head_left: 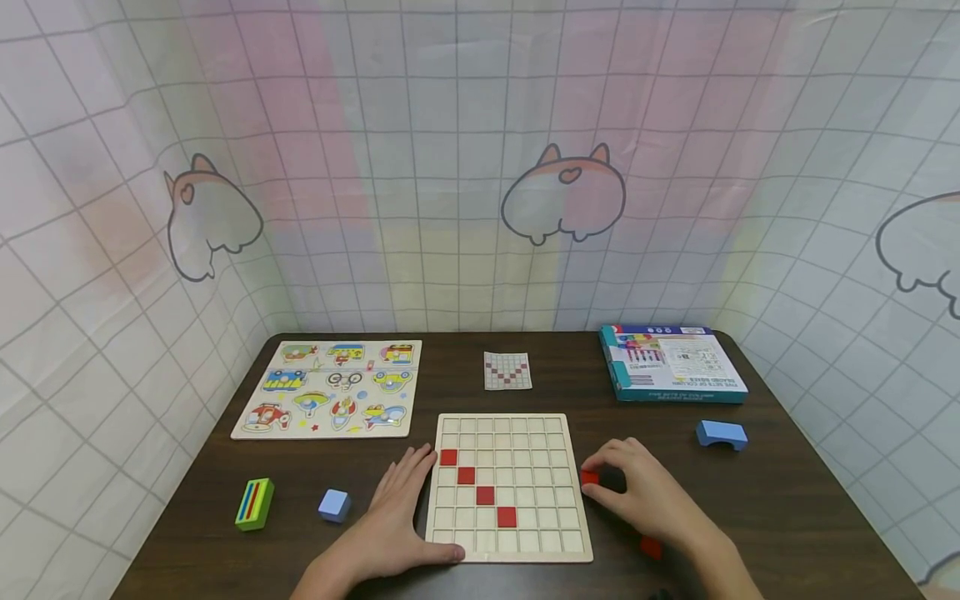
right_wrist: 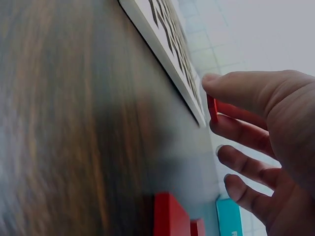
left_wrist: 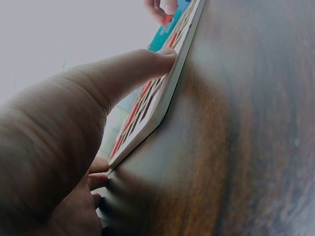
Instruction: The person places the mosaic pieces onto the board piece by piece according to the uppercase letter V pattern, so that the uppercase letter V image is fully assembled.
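A wooden grid board (head_left: 542, 477) lies flat before me, with several red square tiles (head_left: 485, 496) set in a diagonal line of its cells. My left hand (head_left: 390, 525) rests at the board's left side. Its thumb presses on the near left corner, and its straight fingers lie along the left edge. Between thumb and fingers, my right hand (head_left: 645, 487) pinches a red tile (right_wrist: 212, 108) just beyond the board's right edge, above the table. Under the right wrist sit red blocks (right_wrist: 170, 216), mostly covered by the forearm in the head view.
A small printed pattern card (head_left: 507, 372) lies behind the board. Far left is a vehicle picture puzzle (head_left: 327, 389); a boxed set (head_left: 671, 364) lies far right. A blue arch block (head_left: 722, 434), a blue cube (head_left: 334, 505) and a green striped block (head_left: 255, 504) stand around.
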`<state>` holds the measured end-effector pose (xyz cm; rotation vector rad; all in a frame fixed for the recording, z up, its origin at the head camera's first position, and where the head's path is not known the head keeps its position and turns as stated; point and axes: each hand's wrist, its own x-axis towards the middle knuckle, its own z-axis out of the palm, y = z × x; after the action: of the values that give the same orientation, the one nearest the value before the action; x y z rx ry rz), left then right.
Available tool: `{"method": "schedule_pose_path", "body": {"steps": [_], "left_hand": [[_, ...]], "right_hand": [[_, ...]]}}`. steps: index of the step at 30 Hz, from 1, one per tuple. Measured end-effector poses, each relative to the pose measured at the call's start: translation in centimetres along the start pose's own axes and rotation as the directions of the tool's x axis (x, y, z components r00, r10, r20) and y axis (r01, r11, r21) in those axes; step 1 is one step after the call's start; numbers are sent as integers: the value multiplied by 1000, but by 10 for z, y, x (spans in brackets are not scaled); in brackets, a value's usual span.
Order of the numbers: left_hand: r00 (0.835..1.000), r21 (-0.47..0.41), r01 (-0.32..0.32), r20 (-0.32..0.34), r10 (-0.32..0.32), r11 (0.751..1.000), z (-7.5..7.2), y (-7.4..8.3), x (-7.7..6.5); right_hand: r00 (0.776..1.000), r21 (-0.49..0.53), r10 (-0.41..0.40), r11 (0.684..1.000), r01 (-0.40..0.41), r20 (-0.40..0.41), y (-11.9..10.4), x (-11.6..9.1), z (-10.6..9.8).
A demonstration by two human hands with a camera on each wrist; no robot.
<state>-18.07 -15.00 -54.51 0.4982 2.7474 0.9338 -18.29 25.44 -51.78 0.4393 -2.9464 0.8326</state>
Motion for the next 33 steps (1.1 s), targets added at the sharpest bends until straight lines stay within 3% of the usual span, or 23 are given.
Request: {"method": "schedule_pose_path", "body": {"steps": [33], "left_hand": [[1000,7,4,4,-4,1000,-1,2,-1]], "right_hand": [[984,52,-154,987,150,86,-44,15,29]]}}
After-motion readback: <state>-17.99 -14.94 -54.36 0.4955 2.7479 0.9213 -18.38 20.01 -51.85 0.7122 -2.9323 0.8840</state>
